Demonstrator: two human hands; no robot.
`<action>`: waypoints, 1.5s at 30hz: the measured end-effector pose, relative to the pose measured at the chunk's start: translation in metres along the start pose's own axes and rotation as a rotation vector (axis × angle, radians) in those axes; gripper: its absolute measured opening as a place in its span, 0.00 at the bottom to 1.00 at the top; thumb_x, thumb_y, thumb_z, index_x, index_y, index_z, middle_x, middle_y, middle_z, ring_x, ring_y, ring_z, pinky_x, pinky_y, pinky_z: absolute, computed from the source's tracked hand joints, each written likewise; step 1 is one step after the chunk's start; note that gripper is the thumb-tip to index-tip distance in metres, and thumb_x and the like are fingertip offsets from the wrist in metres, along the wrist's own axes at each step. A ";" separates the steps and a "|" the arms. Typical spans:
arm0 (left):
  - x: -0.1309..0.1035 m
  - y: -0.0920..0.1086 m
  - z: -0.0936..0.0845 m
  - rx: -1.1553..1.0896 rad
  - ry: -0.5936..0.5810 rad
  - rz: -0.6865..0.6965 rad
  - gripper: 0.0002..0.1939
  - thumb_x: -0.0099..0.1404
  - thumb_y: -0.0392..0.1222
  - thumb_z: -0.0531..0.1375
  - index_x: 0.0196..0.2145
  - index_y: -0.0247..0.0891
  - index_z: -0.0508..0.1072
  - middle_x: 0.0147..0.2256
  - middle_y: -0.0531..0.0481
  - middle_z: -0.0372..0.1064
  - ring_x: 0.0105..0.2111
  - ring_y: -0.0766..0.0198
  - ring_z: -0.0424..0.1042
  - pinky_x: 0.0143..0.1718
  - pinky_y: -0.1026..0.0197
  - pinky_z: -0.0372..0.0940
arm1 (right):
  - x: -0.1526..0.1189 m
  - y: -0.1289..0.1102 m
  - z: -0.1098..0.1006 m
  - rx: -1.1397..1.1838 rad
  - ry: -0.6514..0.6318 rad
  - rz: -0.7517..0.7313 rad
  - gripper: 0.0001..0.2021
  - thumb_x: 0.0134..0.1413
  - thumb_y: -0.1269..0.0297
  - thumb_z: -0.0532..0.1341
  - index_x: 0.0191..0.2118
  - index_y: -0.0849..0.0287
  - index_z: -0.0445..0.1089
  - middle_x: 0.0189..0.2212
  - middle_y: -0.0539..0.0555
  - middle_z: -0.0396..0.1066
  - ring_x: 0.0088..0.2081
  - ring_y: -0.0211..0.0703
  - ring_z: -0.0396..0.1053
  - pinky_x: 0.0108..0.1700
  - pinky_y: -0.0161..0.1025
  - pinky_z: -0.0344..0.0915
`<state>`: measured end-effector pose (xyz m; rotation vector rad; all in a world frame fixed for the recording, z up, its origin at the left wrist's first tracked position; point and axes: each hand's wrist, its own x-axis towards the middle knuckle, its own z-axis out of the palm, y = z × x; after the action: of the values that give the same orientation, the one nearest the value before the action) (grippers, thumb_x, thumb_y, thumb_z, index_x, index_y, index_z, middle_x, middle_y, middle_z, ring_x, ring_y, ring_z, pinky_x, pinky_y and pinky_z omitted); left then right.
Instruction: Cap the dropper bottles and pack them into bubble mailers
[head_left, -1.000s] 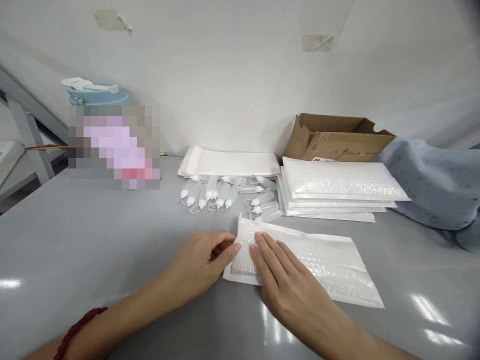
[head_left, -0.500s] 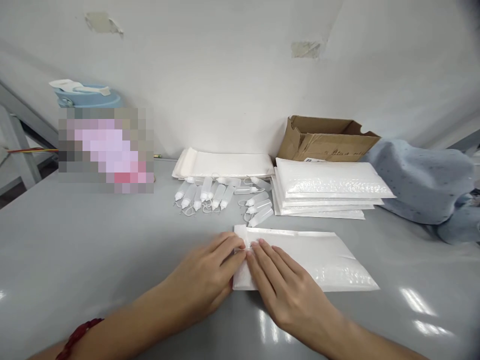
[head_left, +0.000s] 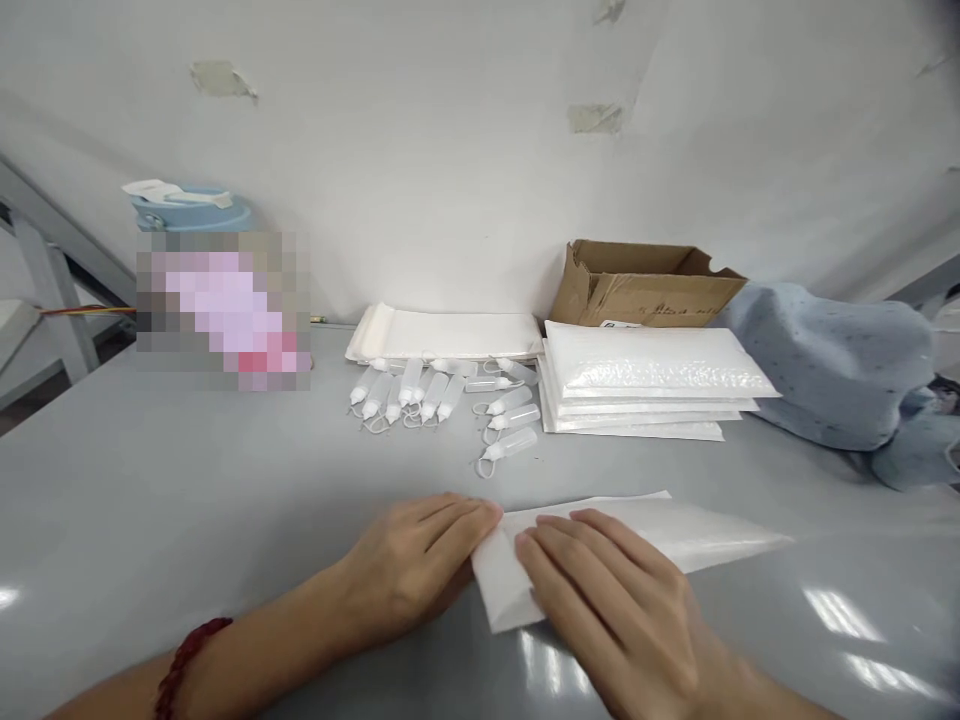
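Fingers of your left hand (head_left: 409, 560) are closed on the left edge of the white mailer (head_left: 697, 530); those of your right hand (head_left: 630, 610) extend across its face, though whether they grip cannot be told. It lies under your fingers, nearer you than the small bottles (head_left: 451, 396) on the tabletop (head_left: 262, 480).

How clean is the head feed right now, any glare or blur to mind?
Head view: bright glare on the table at lower right and beside the right hand; the envelope's far right tip looks smeared; writing on the box is unreadable; pixelation masks a patch at left.
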<state>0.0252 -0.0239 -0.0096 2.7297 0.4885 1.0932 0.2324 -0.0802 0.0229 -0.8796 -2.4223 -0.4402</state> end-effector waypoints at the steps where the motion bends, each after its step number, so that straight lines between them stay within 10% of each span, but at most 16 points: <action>1: 0.001 0.003 0.000 -0.046 0.012 -0.040 0.12 0.67 0.29 0.51 0.47 0.32 0.66 0.35 0.41 0.76 0.35 0.59 0.76 0.38 0.61 0.71 | 0.000 0.002 -0.001 0.001 0.020 0.009 0.16 0.58 0.78 0.47 0.41 0.70 0.71 0.31 0.62 0.77 0.34 0.48 0.75 0.37 0.45 0.71; 9: 0.036 0.021 0.023 -0.754 -0.264 -0.929 0.17 0.64 0.48 0.53 0.22 0.35 0.68 0.18 0.53 0.63 0.20 0.67 0.62 0.22 0.65 0.59 | 0.001 0.010 -0.014 -0.088 0.212 0.089 0.10 0.55 0.78 0.54 0.41 0.67 0.69 0.34 0.64 0.73 0.40 0.52 0.70 0.39 0.47 0.68; 18: 0.087 0.013 0.069 -1.119 -0.334 -1.333 0.14 0.58 0.35 0.53 0.16 0.34 0.65 0.16 0.50 0.67 0.19 0.67 0.70 0.24 0.65 0.67 | -0.018 0.030 0.006 -0.255 -0.433 0.339 0.11 0.55 0.77 0.52 0.25 0.60 0.64 0.18 0.52 0.65 0.15 0.40 0.63 0.18 0.36 0.45; 25: 0.092 0.007 0.069 -1.164 -0.357 -1.382 0.14 0.60 0.43 0.59 0.22 0.30 0.70 0.24 0.42 0.75 0.27 0.60 0.77 0.35 0.59 0.72 | -0.019 0.041 0.004 -0.271 -0.627 0.502 0.07 0.47 0.80 0.57 0.26 0.60 0.62 0.22 0.53 0.67 0.16 0.38 0.65 0.17 0.34 0.40; 36: 0.083 0.007 0.066 -0.963 -0.373 -1.256 0.12 0.60 0.34 0.53 0.19 0.35 0.65 0.17 0.49 0.71 0.23 0.61 0.77 0.26 0.62 0.72 | -0.015 0.043 0.006 -0.062 -0.614 0.429 0.04 0.53 0.73 0.56 0.29 0.59 0.62 0.29 0.53 0.68 0.30 0.42 0.69 0.26 0.33 0.59; 42: 0.086 -0.028 0.019 -0.453 -0.158 -1.021 0.09 0.60 0.40 0.53 0.28 0.36 0.70 0.23 0.51 0.73 0.19 0.64 0.72 0.22 0.64 0.67 | -0.014 0.041 -0.004 -0.102 -0.668 0.459 0.03 0.51 0.68 0.61 0.29 0.60 0.66 0.26 0.53 0.72 0.24 0.44 0.71 0.22 0.36 0.51; 45: 0.088 -0.067 -0.014 -0.075 -0.040 -0.911 0.08 0.60 0.39 0.53 0.32 0.36 0.72 0.27 0.49 0.72 0.30 0.58 0.72 0.37 0.58 0.65 | -0.017 0.038 -0.005 -0.157 -0.691 0.486 0.06 0.52 0.70 0.58 0.25 0.61 0.67 0.20 0.54 0.72 0.17 0.44 0.68 0.20 0.37 0.41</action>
<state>0.0592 0.0711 0.0392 2.0255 1.4383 0.7569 0.2705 -0.0622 0.0219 -1.8820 -2.6333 -0.1479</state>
